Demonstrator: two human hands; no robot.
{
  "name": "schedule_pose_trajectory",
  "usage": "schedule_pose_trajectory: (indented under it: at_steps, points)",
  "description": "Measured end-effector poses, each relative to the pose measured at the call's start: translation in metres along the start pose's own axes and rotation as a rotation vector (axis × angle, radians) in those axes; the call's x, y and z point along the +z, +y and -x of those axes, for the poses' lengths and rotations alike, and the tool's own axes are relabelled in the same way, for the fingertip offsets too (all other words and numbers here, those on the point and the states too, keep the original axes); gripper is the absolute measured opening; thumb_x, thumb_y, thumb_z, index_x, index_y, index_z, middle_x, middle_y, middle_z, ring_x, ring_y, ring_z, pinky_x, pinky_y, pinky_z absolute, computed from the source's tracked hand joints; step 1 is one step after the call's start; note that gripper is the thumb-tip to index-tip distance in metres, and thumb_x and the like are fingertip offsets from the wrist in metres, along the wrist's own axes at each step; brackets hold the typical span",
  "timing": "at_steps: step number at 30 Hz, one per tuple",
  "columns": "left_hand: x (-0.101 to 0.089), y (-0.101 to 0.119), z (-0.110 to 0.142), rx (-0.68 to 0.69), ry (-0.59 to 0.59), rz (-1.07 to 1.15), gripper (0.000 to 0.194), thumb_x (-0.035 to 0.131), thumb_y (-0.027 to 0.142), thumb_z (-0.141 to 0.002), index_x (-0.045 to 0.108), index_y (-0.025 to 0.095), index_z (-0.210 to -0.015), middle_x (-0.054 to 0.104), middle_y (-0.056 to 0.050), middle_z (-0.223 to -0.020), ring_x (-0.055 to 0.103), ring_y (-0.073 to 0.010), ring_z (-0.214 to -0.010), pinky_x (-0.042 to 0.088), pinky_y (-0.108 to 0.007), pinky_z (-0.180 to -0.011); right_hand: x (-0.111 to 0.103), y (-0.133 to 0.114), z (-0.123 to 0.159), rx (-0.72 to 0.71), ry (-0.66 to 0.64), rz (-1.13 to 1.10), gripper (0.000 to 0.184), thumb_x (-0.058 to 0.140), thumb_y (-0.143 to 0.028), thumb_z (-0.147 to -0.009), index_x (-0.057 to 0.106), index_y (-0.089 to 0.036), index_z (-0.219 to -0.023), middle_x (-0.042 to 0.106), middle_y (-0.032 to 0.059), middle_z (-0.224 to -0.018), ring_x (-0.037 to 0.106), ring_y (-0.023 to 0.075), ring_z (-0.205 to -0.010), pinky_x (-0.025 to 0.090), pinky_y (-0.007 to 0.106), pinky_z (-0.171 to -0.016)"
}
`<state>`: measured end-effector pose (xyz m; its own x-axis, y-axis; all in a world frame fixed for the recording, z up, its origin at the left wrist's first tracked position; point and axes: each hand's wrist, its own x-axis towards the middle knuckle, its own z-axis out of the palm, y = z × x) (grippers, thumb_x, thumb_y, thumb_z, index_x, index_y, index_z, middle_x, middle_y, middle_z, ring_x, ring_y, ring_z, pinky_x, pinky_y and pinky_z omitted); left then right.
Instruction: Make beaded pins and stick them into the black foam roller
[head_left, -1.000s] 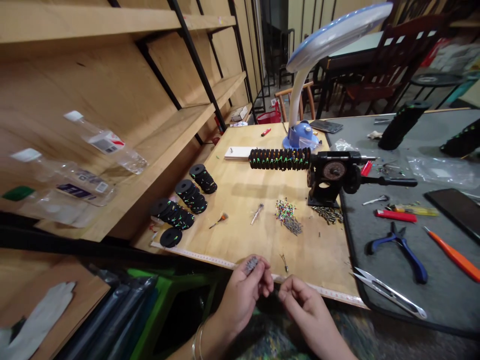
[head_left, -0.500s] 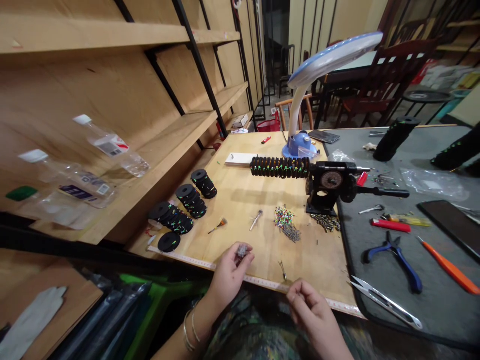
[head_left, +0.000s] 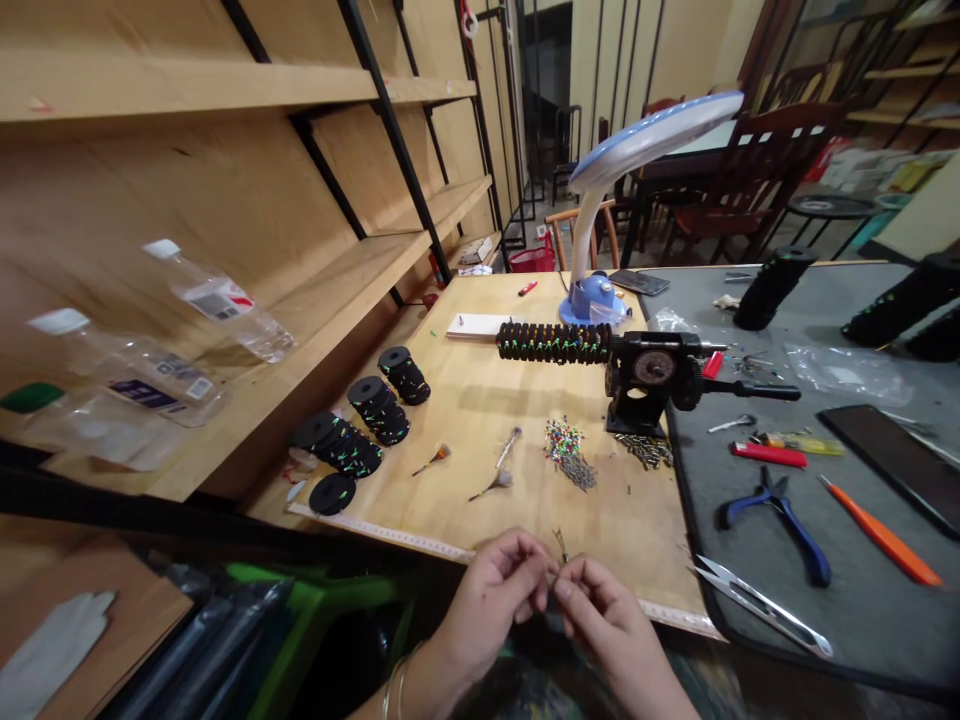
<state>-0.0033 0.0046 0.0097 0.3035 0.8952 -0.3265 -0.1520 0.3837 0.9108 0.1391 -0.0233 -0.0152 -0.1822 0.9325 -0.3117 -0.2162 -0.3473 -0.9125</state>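
Observation:
Just past the table's front edge my left hand (head_left: 495, 590) and my right hand (head_left: 611, 615) meet fingertip to fingertip, both closed in a pinch. Whatever they hold between them is too small to make out. Right behind the fingers lies a small item with thin prongs (head_left: 561, 545). Farther up the table is a grey-tipped tuft on a thin stem (head_left: 499, 482), with a slim pale stick (head_left: 510, 447) beyond it. An orange-and-dark tuft (head_left: 433, 458) lies to its left. Coloured beads (head_left: 562, 437) and grey metal bits (head_left: 576, 472) form a loose pile.
A black hand-cranked winder (head_left: 646, 375) bears a row of black spools (head_left: 555, 342) before a blue-white lamp (head_left: 592, 297). Stacked black spools (head_left: 379, 410) stand left. On the grey mat lie blue pliers (head_left: 780, 515), thread snips (head_left: 765, 605) and an orange tool (head_left: 881, 532).
My left hand has let go of the grey tuft, which now lies on the table, and has moved right and down to my right hand. The view has shifted slightly.

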Motion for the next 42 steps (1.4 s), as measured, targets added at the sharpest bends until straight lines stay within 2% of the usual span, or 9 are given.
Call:
schedule_pose_trajectory:
  at_steps: [5, 10, 18, 22, 26, 29, 36, 39, 42]
  points:
    - [-0.002, 0.0, -0.001, -0.002, 0.069, 0.149, 0.04, 0.073, 0.049, -0.074, 0.049, 0.017, -0.071, 0.05, 0.007, -0.054, 0.029, -0.0025, -0.04, 0.017, -0.016, -0.039, 0.01, -0.008, 0.0, -0.148, -0.071, 0.19, 0.039, 0.055, -0.056, -0.084, 0.053, -0.02, -0.071, 0.051, -0.0037, -0.062, 0.045, 0.0125, -0.059, 0.038, 0.025, -0.058]
    - [-0.009, 0.018, 0.005, -0.069, 0.004, 0.308, 0.043, 0.08, 0.044, -0.069, 0.047, 0.016, -0.068, 0.043, 0.008, -0.051, 0.023, -0.0007, -0.041, 0.014, -0.015, -0.041, 0.012, -0.015, -0.002, -0.327, -0.124, 0.491, 0.025, 0.049, -0.034, -0.092, 0.058, -0.019, -0.075, 0.06, -0.0004, -0.069, 0.052, 0.0141, -0.065, 0.04, 0.025, -0.061]
    - [-0.021, 0.064, 0.017, -0.053, -0.156, 0.624, 0.035, 0.083, 0.028, -0.068, 0.05, 0.016, -0.067, 0.035, 0.009, -0.05, 0.01, -0.0009, -0.04, 0.011, -0.011, -0.035, -0.017, -0.032, -0.028, -0.715, -0.14, 0.881, 0.024, 0.047, -0.026, -0.095, 0.06, -0.021, -0.075, 0.057, 0.0013, -0.065, 0.051, 0.0168, -0.067, 0.038, 0.028, -0.059]
    - [-0.026, 0.079, 0.021, -0.005, -0.192, 0.7, 0.032, 0.082, 0.025, -0.07, 0.05, 0.016, -0.066, 0.028, 0.01, -0.049, 0.005, -0.0016, -0.041, 0.013, -0.009, -0.034, -0.034, -0.032, -0.045, -0.839, -0.077, 0.973, 0.022, 0.045, -0.023, -0.095, 0.061, -0.021, -0.081, 0.058, 0.0031, -0.069, 0.051, 0.0187, -0.072, 0.043, 0.031, -0.065]
    - [-0.029, 0.082, 0.022, 0.025, -0.181, 0.747, 0.03, 0.081, 0.022, -0.071, 0.053, 0.016, -0.065, 0.027, 0.01, -0.049, 0.005, -0.0016, -0.041, 0.012, -0.009, -0.034, -0.043, -0.034, -0.053, -0.882, -0.056, 1.063, 0.02, 0.044, -0.019, -0.095, 0.064, -0.023, -0.092, 0.065, 0.0077, -0.088, 0.054, 0.0217, -0.087, 0.046, 0.037, -0.077]
    - [-0.031, 0.077, 0.018, 0.046, -0.117, 0.705, 0.03, 0.083, 0.022, -0.069, 0.054, 0.015, -0.066, 0.032, 0.009, -0.05, 0.009, -0.0011, -0.041, 0.012, -0.01, -0.035, -0.044, -0.035, -0.053, -0.877, -0.031, 1.146, 0.022, 0.045, -0.019, -0.094, 0.066, -0.022, -0.093, 0.068, 0.0085, -0.091, 0.054, 0.0225, -0.089, 0.047, 0.038, -0.078]
    - [-0.037, 0.053, 0.012, 0.08, 0.152, 0.397, 0.036, 0.079, 0.038, -0.073, 0.05, 0.015, -0.07, 0.046, 0.007, -0.059, 0.027, 0.0001, -0.042, 0.015, -0.012, -0.039, -0.047, -0.028, -0.053, -0.818, -0.047, 1.341, 0.022, 0.049, -0.014, -0.092, 0.069, -0.022, -0.095, 0.072, 0.0085, -0.101, 0.057, 0.0256, -0.096, 0.049, 0.04, -0.08]
    - [-0.039, 0.047, 0.015, 0.14, 0.203, 0.264, 0.035, 0.075, 0.041, -0.077, 0.05, 0.016, -0.071, 0.047, 0.007, -0.06, 0.03, -0.001, -0.044, 0.017, -0.013, -0.041, -0.048, -0.027, -0.049, -0.853, -0.024, 1.336, 0.024, 0.05, -0.012, -0.09, 0.068, -0.021, -0.102, 0.073, 0.0094, -0.104, 0.059, 0.0271, -0.098, 0.051, 0.043, -0.083]
    - [-0.035, 0.045, 0.02, 0.181, 0.196, 0.068, 0.032, 0.068, 0.042, -0.083, 0.052, 0.016, -0.072, 0.051, 0.004, -0.062, 0.035, -0.0034, -0.046, 0.022, -0.016, -0.043, -0.045, -0.033, -0.036, -0.879, 0.069, 1.22, 0.025, 0.051, -0.014, -0.09, 0.067, -0.02, -0.107, 0.073, 0.0107, -0.103, 0.061, 0.027, -0.096, 0.053, 0.043, -0.083]
